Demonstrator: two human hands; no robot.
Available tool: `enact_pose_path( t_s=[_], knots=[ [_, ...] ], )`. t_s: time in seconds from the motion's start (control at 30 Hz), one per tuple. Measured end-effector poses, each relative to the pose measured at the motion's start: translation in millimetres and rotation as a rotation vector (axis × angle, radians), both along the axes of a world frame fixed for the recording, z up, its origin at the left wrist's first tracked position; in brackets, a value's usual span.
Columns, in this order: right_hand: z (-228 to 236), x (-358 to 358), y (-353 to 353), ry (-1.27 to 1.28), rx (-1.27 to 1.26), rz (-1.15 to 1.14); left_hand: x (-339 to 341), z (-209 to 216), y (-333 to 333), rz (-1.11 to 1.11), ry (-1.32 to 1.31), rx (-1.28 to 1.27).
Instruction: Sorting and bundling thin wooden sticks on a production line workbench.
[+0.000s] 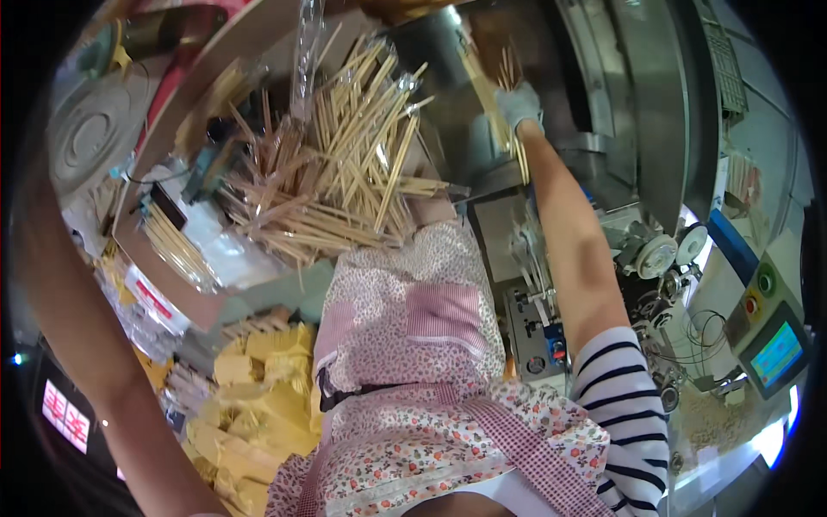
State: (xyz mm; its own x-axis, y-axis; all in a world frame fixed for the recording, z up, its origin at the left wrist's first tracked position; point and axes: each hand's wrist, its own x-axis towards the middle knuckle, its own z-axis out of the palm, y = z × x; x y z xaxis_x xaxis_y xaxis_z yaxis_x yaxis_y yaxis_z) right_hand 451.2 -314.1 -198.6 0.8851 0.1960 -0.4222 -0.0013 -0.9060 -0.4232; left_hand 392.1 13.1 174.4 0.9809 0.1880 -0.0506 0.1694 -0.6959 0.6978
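My right hand [519, 105], in a pale glove, reaches far forward over a dark metal trough [560, 77]. Its fingers look stretched out and lie beside a row of pale wooden chopsticks [484, 90] in the trough. Some chopstick ends stick out on the near side of the wrist. What lies under the palm is hidden. My left arm runs up along the left rim of the head view, and its hand is out of the picture. Between the arms, a large heap of chopsticks [362, 138] in clear wrappers lies on a brown work surface [431, 209].
At right stand machine rollers [650, 257] and a control panel with a lit screen [775, 353]. A metal mechanism [534, 332] sits below my right forearm. Yellow bags [250, 431] are piled at lower left. A round lidded container [90, 133] stands at far left.
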Motion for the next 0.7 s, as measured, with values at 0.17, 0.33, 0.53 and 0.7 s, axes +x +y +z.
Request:
enact_pose_path(
  t_s=[0.17, 0.33, 0.53, 0.7],
  knots=[
    [46, -51, -4, -0.452, 0.25, 0.066, -177, -48, -11, 0.592, 0.029, 0.393],
    [105, -170, 36, 0.297, 0.362, 0.082, -353, -150, -93, 0.825, 0.396, -0.067],
    [78, -185, 73, 0.483, 0.368, -0.194, -334, -182, -167, 1.01, 0.497, -0.944],
    [128, -176, 73, 0.707, 0.547, -0.236, -299, -177, -155, 0.89, 0.371, -0.713]
  ],
)
